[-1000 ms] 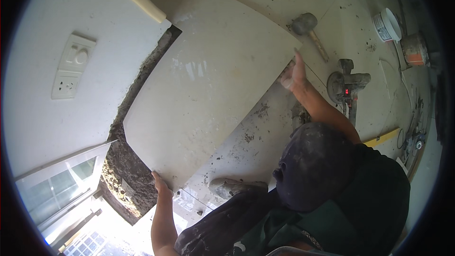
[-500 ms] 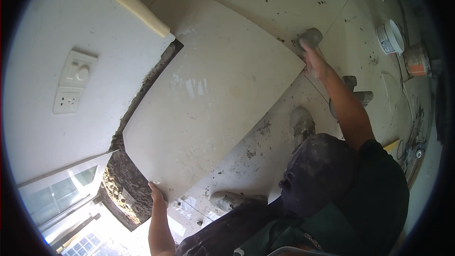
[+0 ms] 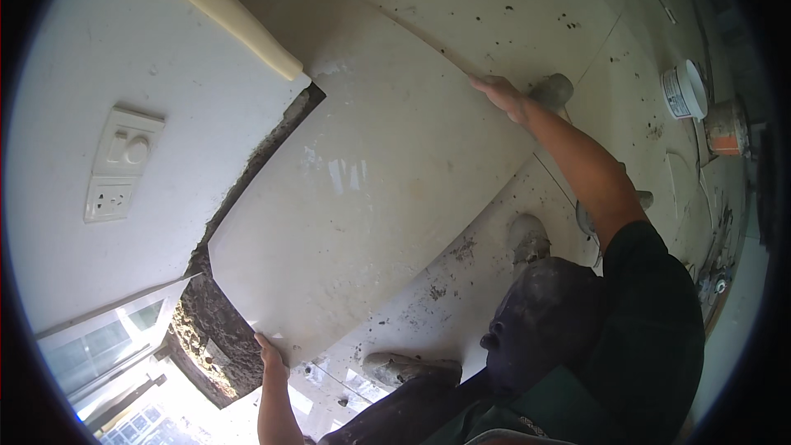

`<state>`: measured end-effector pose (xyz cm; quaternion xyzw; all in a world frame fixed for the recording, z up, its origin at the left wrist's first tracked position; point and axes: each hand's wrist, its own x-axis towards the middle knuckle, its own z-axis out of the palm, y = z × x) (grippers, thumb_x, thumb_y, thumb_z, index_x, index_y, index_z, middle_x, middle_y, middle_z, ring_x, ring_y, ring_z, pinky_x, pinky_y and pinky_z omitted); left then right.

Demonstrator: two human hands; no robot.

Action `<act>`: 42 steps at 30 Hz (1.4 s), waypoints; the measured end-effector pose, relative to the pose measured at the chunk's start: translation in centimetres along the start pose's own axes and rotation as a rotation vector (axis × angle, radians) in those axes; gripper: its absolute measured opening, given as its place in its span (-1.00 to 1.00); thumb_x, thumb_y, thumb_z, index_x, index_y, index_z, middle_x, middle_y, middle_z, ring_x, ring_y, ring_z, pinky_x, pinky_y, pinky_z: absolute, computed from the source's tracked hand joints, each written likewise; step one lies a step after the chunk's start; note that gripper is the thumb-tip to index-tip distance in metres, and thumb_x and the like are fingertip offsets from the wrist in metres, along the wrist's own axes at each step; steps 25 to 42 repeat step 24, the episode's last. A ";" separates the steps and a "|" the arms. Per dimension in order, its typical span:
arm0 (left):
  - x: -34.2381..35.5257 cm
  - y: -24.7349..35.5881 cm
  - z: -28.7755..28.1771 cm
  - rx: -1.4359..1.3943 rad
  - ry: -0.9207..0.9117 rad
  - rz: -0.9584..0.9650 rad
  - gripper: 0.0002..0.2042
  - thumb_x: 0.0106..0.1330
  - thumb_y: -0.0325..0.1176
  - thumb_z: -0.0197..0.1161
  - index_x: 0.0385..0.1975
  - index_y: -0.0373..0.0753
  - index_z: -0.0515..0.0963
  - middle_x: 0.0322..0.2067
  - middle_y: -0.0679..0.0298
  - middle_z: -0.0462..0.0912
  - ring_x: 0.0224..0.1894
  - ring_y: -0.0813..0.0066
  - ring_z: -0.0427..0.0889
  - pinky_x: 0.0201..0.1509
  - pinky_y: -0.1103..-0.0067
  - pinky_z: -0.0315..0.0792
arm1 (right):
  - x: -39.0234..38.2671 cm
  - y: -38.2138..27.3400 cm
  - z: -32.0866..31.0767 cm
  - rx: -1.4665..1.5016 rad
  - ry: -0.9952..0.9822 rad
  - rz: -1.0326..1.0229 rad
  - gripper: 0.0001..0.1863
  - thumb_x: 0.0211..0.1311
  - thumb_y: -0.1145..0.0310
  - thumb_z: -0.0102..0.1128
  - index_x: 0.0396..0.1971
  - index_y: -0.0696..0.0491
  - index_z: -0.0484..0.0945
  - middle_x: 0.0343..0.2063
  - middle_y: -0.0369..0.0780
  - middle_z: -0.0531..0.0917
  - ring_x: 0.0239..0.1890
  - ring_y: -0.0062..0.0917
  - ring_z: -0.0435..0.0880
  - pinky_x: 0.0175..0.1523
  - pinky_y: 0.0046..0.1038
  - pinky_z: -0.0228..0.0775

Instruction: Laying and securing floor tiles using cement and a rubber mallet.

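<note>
A large pale floor tile [image 3: 354, 165] lies before me, its left side beside a rough dark gap along the wall. My left hand [image 3: 272, 356] is closed around the tile's near-left corner, thumb along the edge; its other fingers are partly hidden. At the tile's far right edge, my right hand [image 3: 501, 99] rests with its fingers stretched out, touching the edge. Just beyond that hand is a grey cylindrical object [image 3: 554, 92], partly covered by my wrist.
On the left stands a white wall [image 3: 189, 58] with a switch and socket plate [image 3: 124, 165]. Dark rubble [image 3: 218, 338] fills the near-left opening. A white tub [image 3: 685, 91] and a dirty orange-marked bucket [image 3: 727, 130] stand far right. Mortar crumbs dot the floor; my shoes [image 3: 529, 239] are close by.
My right hand has moved left along the tile's far edge, away from its right corner. My left hand stays at the near-left corner. The view has shifted slightly.
</note>
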<state>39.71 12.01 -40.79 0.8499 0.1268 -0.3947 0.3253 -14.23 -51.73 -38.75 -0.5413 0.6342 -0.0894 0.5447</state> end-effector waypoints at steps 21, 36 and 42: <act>-19.4 3.5 0.0 0.011 0.387 -0.037 -0.23 0.48 0.22 -0.25 0.11 -0.55 0.44 0.07 -0.11 0.53 0.05 0.07 0.54 0.17 0.33 0.41 | -10.6 -10.6 -6.3 -0.307 0.247 0.058 -0.29 0.31 -0.17 0.11 -0.06 0.32 0.56 -0.14 0.04 0.67 -0.06 -0.26 0.67 0.04 -0.23 0.47; -27.3 5.0 -3.4 0.061 0.374 -0.121 -0.22 0.48 0.24 -0.25 0.16 -0.53 0.41 0.10 -0.06 0.53 0.10 0.13 0.51 0.23 0.36 0.36 | -16.0 -13.2 -10.1 -0.242 0.028 0.180 -0.28 0.29 -0.17 0.15 0.06 0.26 0.54 -0.07 0.07 0.64 0.03 -0.33 0.63 0.17 -0.28 0.39; -27.3 5.0 -3.4 0.061 0.374 -0.121 -0.22 0.48 0.24 -0.25 0.16 -0.53 0.41 0.10 -0.06 0.53 0.10 0.13 0.51 0.23 0.36 0.36 | -16.0 -13.2 -10.1 -0.242 0.028 0.180 -0.28 0.29 -0.17 0.15 0.06 0.26 0.54 -0.07 0.07 0.64 0.03 -0.33 0.63 0.17 -0.28 0.39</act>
